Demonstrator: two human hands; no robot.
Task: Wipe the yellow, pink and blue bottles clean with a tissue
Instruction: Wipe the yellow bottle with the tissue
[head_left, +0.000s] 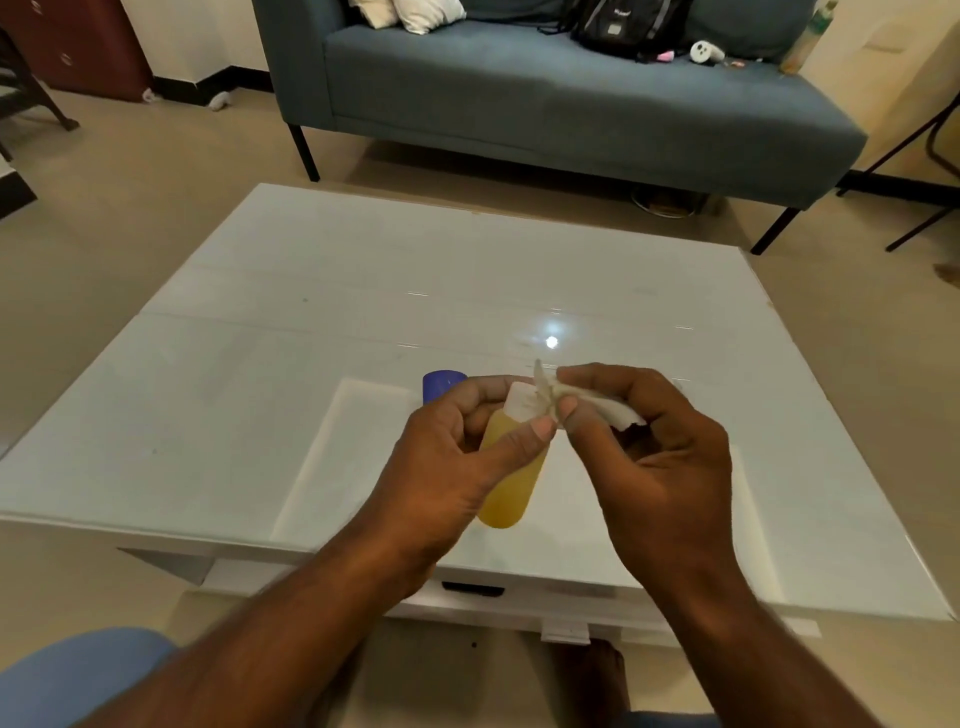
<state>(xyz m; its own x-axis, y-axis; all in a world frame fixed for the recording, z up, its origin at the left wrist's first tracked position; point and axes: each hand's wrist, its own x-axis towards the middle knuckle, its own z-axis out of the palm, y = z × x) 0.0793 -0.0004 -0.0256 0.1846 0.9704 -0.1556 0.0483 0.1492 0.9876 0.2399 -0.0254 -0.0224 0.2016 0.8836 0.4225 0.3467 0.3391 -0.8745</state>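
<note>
Head view puts us right at the fingertips: our right hand (654, 452) has its thumb and forefinger pinched together on a crumpled white tissue (576, 400), the other fingers curled loosely beneath. The tissue is pressed against the white cap (522, 402) of the yellow bottle (511, 478). Our left hand (457, 457) grips that bottle near its top, thumb laid across the front just under the cap and the fingers curled round the far side. The bottle is held tilted, cap away from us and its rounded base toward us, above the near part of the table.

Just behind our left fingers we see the top of the blue bottle (442, 385), mostly hidden by the hand; we cannot tell whether it touches the hand. A pink bottle is not something we can make out from here.

Under our hands lies the glossy white table (260, 364), with a bright spot of reflected light (551, 342) on it just beyond the tissue. Beyond the table stands a grey-blue sofa (519, 104) on the beige floor, carrying pale cushions (410, 13) at its left end and a black backpack (623, 26) toward the right.
</note>
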